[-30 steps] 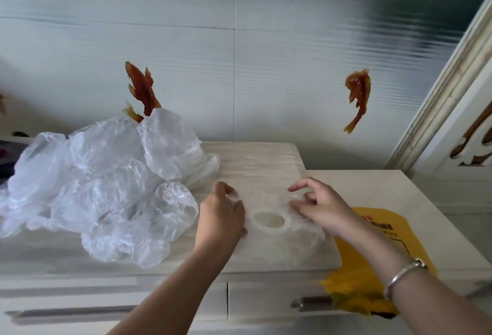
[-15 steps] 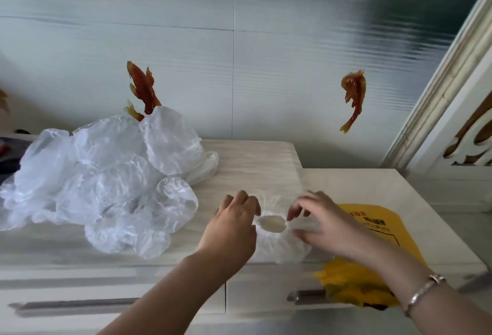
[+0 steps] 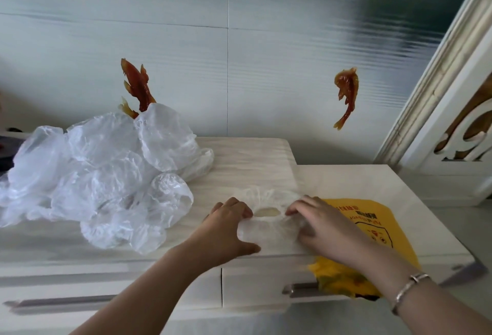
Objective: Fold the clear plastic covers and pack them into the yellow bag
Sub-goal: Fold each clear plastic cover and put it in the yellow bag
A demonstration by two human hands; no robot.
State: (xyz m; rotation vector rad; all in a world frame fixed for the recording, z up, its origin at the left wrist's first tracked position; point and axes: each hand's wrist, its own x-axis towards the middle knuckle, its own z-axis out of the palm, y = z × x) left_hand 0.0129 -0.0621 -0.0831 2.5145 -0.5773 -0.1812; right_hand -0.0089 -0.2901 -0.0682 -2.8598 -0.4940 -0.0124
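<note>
One clear plastic cover (image 3: 266,225) is spread flat near the front edge of a pale worktop (image 3: 253,164), its gathered rim forming a small oval opening in the middle. It is held on both sides of that opening. The left hand (image 3: 226,231) is laid over the cover's left part, fingers bent at the rim and thumb stretched along the near edge. The right hand (image 3: 322,225) is laid over the right part, fingers curved down onto the film; whether the rim is pinched or only pressed cannot be told.

A large heap of loose covers (image 3: 101,175) is piled on the left of the worktop, well apart from the hands. A yellow bag (image 3: 372,223) lies just beside the right hand, partly under the wrist, with its lower end hanging over the front edge above a drawer handle (image 3: 298,288). Two orange fish ornaments are fixed to the wall behind.

The film is judged to be very light, soft and crinkly, with no stiffness, so a fold is likely to spring open unless pressed flat. It may be slippery and easily shifted. The gathered rim is probably the firmest place to be gripped.
</note>
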